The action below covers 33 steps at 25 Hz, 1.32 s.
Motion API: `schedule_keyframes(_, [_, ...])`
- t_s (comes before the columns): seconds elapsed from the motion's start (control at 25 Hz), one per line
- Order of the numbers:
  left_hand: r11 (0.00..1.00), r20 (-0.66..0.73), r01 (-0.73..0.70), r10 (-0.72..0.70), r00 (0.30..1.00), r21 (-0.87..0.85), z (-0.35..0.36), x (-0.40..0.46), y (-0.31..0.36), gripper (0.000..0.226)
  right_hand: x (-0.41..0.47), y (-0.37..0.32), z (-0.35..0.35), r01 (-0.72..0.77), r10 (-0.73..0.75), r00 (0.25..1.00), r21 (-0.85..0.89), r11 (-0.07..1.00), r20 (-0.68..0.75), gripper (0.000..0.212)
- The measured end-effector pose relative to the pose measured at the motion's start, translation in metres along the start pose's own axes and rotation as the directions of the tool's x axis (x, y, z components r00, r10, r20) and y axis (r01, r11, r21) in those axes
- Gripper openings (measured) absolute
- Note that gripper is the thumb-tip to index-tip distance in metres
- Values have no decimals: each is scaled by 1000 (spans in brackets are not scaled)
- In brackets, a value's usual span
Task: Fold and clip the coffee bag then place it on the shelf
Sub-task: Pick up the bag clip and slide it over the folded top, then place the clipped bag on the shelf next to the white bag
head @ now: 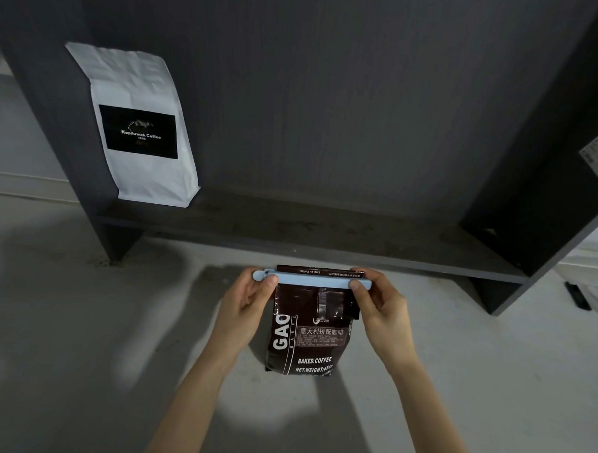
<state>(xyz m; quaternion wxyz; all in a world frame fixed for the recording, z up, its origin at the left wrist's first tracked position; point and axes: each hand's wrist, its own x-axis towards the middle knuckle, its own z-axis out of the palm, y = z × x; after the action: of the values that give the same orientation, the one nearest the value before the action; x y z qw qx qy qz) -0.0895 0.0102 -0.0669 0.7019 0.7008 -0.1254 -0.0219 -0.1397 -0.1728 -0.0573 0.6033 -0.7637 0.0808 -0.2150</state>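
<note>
A dark brown coffee bag (307,342) with white lettering stands upright on the pale floor in front of the shelf. Its top is folded over, and a long light-blue clip (312,280) lies across the fold. My left hand (247,309) pinches the clip's left end between thumb and fingers. My right hand (376,307) pinches its right end. The dark grey shelf board (324,237) runs just beyond the bag, low above the floor.
A white coffee bag (142,126) with a black label stands at the shelf's left end, leaning against the left upright. The shelf's right side panel (547,167) carries a small sticker. A dark object (576,295) lies on the floor at far right.
</note>
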Motion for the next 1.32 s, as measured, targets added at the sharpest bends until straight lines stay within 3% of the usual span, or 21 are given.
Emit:
schedule_keyframes(0.4, [994,-15,-57,59,998,91,2,3,1,10,1,0,0,4,-4,1000,-7,1000,-12,26])
schedule_keyframes(0.64, [999,-41,-34,34,999,-9,4,1,0,11,-4,9,1,-19,20,1000,36,999,-9,28])
schedule_keyframes(0.8, [1000,49,6,-5,999,-23,-6,1,-6,17,-14,26,2,-68,66,997,35,997,44,30])
schedule_keyframes(0.88, [999,107,31,-35,994,39,-10,-1,-13,22,-19,33,2,-104,103,992,6,995,74,30])
schedule_keyframes(1.04, [963,208,140,-190,960,232,-14,-15,-40,37,-27,45,0,-139,157,978,-131,982,140,52])
schedule_keyframes(1.2, [899,166,147,-233,958,412,-13,-21,-58,53,-38,54,9,-193,216,963,-148,970,160,48])
schedule_keyframes(1.32, [900,139,130,-204,969,417,-11,-20,-59,51,-38,54,13,-179,198,975,-170,969,101,46])
